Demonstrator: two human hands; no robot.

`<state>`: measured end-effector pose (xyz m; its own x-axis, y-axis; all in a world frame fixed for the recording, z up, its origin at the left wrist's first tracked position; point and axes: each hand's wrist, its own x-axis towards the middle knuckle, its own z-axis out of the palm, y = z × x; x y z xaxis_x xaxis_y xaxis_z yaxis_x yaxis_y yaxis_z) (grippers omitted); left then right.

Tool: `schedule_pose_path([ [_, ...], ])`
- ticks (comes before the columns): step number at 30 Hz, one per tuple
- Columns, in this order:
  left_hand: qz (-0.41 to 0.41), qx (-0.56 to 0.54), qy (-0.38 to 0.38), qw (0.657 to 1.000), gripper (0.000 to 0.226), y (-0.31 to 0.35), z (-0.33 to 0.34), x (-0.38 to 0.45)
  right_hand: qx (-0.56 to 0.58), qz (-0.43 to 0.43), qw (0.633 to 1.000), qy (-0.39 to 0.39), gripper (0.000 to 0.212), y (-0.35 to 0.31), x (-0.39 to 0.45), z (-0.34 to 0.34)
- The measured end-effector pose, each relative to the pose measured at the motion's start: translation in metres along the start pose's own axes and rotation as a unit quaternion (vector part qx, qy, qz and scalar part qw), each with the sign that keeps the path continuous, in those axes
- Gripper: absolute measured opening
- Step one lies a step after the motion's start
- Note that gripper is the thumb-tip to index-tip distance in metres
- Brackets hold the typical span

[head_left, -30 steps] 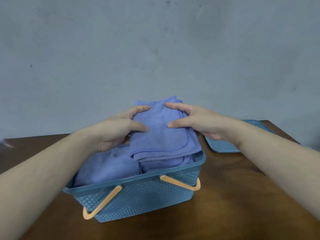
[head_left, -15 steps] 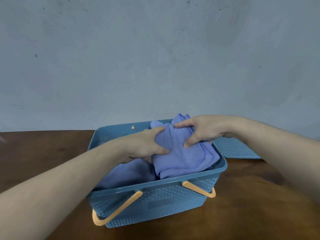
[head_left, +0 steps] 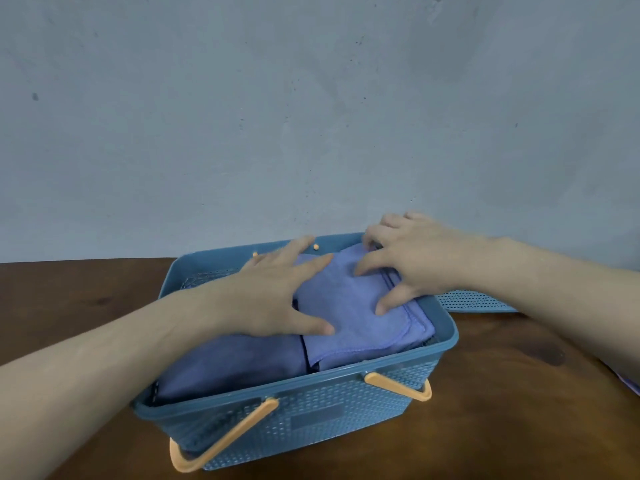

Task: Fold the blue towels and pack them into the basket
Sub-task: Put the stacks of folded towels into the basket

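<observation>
A blue perforated basket (head_left: 311, 420) with an orange handle (head_left: 221, 445) stands on the brown table. A folded blue towel (head_left: 360, 320) lies on top in the right half of the basket. Another folded blue towel (head_left: 235, 362) fills the left half, lower down. My left hand (head_left: 277, 296) lies flat with spread fingers on the left edge of the top towel. My right hand (head_left: 408, 265) presses on the towel's right side, fingers spread, fingertips on the cloth.
The basket's perforated blue lid (head_left: 474, 301) lies on the table behind my right arm. A grey wall (head_left: 311, 116) rises just behind the basket. Brown table surface (head_left: 502, 410) shows to the right and front, and a bit of pale cloth (head_left: 635, 388) at the right edge.
The towel held above the basket has come down into its right half. Both hands went from gripping its sides to lying flat on top of it.
</observation>
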<state>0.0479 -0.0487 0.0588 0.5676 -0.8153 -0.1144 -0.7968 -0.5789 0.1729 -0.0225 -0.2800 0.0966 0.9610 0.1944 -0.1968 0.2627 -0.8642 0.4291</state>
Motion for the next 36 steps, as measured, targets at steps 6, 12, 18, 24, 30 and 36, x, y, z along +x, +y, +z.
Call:
schedule_pose_path([
  [6, -0.004, 0.059, -0.111, 0.992, 0.110, -0.002, 0.003, 0.004, 0.073, -0.067, 0.987, -0.126, 0.106, 0.000, 0.016, 0.005],
  [12, -0.008, 0.140, -0.158, 0.978, 0.111, -0.007, 0.014, 0.012, -0.021, -0.076, 0.980, -0.181, 0.108, -0.011, 0.026, 0.014],
  [18, 0.008, 0.222, -0.180, 0.958, 0.110, -0.005, 0.023, 0.029, -0.026, -0.079, 0.977, -0.199, 0.105, -0.019, 0.031, 0.023],
  [24, -0.016, 0.155, -0.217, 0.964, 0.111, -0.005, 0.020, 0.035, -0.002, -0.073, 0.979, -0.191, 0.107, -0.023, 0.034, 0.024],
  [30, 0.027, 0.101, -0.111, 0.988, 0.091, -0.012, -0.006, 0.031, 0.179, -0.066, 0.982, -0.006, 0.081, -0.006, 0.006, 0.021],
  [36, 0.064, 0.007, 0.028, 0.998, 0.050, 0.030, -0.033, 0.044, 0.313, -0.008, 0.939, 0.145, 0.041, 0.038, -0.046, 0.039],
])
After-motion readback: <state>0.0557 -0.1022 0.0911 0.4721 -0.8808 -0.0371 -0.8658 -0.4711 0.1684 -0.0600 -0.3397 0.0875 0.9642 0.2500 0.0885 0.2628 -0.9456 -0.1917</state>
